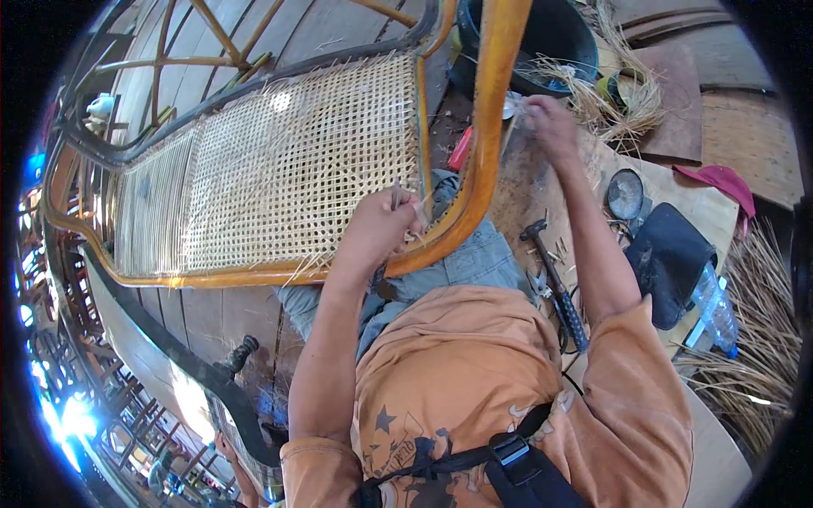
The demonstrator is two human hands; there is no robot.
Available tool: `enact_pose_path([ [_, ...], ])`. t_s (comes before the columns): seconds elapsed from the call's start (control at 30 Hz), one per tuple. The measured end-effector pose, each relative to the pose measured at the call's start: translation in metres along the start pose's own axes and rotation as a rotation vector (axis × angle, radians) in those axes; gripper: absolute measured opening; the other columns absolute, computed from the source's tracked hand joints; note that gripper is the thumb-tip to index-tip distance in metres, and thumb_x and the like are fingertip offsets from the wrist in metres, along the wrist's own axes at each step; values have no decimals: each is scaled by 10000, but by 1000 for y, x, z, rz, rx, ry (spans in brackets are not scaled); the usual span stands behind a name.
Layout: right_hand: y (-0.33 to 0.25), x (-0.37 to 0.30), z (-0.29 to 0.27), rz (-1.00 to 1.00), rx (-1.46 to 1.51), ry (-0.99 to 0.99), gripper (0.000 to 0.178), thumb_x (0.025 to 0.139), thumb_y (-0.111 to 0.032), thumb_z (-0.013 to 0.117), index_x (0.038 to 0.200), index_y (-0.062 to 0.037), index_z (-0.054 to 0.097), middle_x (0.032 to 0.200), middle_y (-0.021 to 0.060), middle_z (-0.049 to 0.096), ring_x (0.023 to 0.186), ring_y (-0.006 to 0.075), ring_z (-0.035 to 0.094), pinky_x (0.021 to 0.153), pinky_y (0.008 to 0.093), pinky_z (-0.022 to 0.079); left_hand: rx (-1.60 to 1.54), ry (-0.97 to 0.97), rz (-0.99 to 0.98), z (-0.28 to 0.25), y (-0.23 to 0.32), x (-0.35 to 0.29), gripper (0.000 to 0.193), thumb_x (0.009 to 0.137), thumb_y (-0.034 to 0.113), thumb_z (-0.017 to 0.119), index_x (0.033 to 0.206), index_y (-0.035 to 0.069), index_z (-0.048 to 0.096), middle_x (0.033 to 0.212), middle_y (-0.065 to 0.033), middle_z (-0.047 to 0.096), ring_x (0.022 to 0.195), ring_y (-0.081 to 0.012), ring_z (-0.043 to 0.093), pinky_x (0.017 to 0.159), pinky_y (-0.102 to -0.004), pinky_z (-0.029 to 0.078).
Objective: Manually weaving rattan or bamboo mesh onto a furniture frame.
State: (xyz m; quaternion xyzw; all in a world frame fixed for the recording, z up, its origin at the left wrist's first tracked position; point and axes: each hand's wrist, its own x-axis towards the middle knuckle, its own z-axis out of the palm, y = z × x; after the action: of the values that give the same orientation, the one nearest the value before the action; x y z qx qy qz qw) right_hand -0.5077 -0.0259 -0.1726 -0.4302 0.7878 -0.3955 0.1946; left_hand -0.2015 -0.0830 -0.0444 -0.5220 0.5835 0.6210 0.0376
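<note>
A curved, amber-varnished rattan chair frame (495, 102) lies across my lap, fitted with a woven cane panel (296, 152). Loose strand ends stick out along the panel's edges. At the panel's near right corner my left hand (377, 222) is closed around a thin grey metal tool (396, 195), with pale cane strands beside its fingers. Beyond the frame's right rail, my right hand (555, 131) is raised and smeared by motion. Near its fingers are a pale strand (508, 135) and a shiny silvery thing (513, 105); whether the hand grips either is unclear.
A hammer (542, 245) and pliers (539, 284) lie right of my lap. Further right are a black pouch (669, 262), a plastic bottle (718, 313) and rattan strands (762, 313). A dark bucket (550, 42) stands ahead, near a red-handled thing (460, 149).
</note>
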Motion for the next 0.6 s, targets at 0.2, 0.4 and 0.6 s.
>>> enact_pose_path([
  [0.2, -79, -81, -83, 336, 718, 204, 176, 897, -105, 538, 1029, -18, 616, 775, 21, 598, 628, 83, 540, 538, 213, 417, -420, -121, -156, -17, -12, -2, 166, 880, 192, 575, 905, 28, 582, 708, -6, 585, 454, -46, 441, 424, -182, 376],
  [0.4, -150, -136, -58, 395, 583, -123, 173, 902, -73, 526, 1036, 3, 604, 754, 18, 590, 596, 70, 556, 531, 189, 427, -402, -153, -120, -12, -20, 4, 134, 884, 213, 587, 878, 80, 573, 707, 9, 595, 464, -37, 439, 432, -171, 370],
  [0.6, -154, -134, -5, 246, 400, -236, 137, 867, -19, 538, 976, 22, 611, 731, 60, 608, 540, 94, 564, 498, 230, 469, -429, -167, -101, -13, -21, 3, 164, 875, 234, 606, 887, 74, 573, 720, 10, 599, 478, -38, 447, 450, -173, 372],
])
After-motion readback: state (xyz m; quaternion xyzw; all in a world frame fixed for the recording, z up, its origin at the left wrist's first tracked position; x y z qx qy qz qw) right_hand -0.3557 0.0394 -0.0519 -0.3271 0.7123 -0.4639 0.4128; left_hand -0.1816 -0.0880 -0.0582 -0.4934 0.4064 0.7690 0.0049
